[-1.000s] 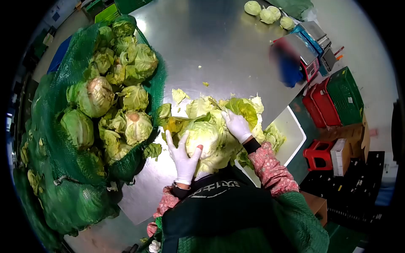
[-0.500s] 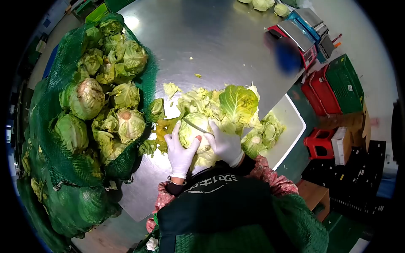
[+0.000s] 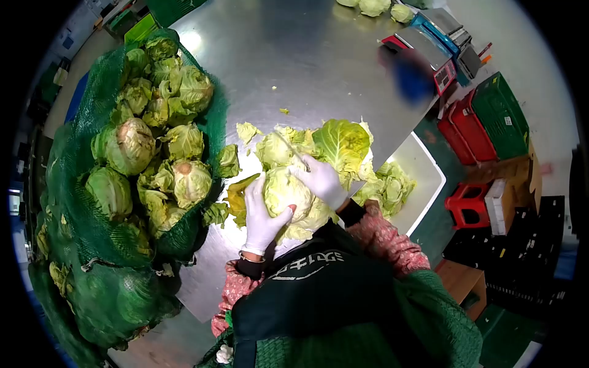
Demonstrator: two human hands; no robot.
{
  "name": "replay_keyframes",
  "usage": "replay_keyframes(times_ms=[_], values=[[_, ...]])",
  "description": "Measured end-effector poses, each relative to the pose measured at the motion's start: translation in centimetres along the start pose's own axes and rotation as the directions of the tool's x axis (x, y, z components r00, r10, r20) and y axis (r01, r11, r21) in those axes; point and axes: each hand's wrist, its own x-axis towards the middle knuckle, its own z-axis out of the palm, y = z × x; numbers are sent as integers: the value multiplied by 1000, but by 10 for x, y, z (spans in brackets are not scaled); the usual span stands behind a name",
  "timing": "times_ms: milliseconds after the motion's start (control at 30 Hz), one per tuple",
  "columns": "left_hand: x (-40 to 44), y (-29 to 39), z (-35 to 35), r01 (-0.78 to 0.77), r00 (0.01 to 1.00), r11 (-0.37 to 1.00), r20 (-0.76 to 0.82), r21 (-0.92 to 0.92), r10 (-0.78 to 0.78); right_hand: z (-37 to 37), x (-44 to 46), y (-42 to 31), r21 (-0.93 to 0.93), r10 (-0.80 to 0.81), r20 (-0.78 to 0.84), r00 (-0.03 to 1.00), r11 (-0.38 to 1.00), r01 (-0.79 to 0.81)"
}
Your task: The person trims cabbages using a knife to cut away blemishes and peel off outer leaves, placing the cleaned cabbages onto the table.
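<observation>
A pale cabbage head rests on the steel table close to my body. My left hand, in a white glove, cups its left side, with a reddish thumb tip showing. A thin narrow blade, which looks like a knife, sticks out from the closed fingers of my gloved right hand, pointing up and left above the cabbage. Behind and around the head lie loose leaves, one of them large and green-yellow. Browned leaves lie left of my left hand.
Green mesh sacks of cabbages stand on the left. At the right edge, a white bin holds leafy cabbage. Farther off are scales, more cabbages, red and green crates and a red stool.
My right hand came from the leaves on the right to the cabbage, then lifted slightly up and right. The blade now points away from the head's top. My left hand stays at the cabbage.
</observation>
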Motion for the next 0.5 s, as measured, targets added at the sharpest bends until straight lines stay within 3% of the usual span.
replay_keyframes(times_ms=[33, 100, 167, 233, 300, 333, 367, 467, 500], values=[[-3, -1, -1, -6, 1000, 1000, 3, 1, 6, 3, 7, 9, 2, 1, -6, 1000, 1000, -1], [-14, -2, -6, 158, 987, 987, 27, -23, -157, 9, 17, 25, -341, 140, 78, 987, 934, -106], [-30, -6, -7, 189, 980, 982, -61, -1, -189, 13, 29, 46, -346, 153, 54, 987, 930, -126], [-50, -19, 1, 387, 891, 887, -147, -251, -430, 9, 27, 51, -357, 156, 63, 986, 926, -124], [-58, -7, 6, 443, 791, 711, -135, -546, -597, -2, 16, 43, -249, 75, -68, 995, 964, -90], [-54, 2, -1, 532, 779, 756, -129, -381, -613, -13, 1, 21, -295, 41, -57, 998, 954, -56], [-52, -2, 1, 541, 771, 749, -130, -382, -623, -21, -19, 3, -344, 8, -44, 999, 939, -22], [-36, -1, 5, 470, 852, 852, -134, -230, -507, -7, -62, 17, -156, -467, -91, 880, 879, 450], [-28, 9, -2, 468, 855, 852, -126, -233, -504, 3, -70, 12, -143, -393, -126, 911, 916, 375]])
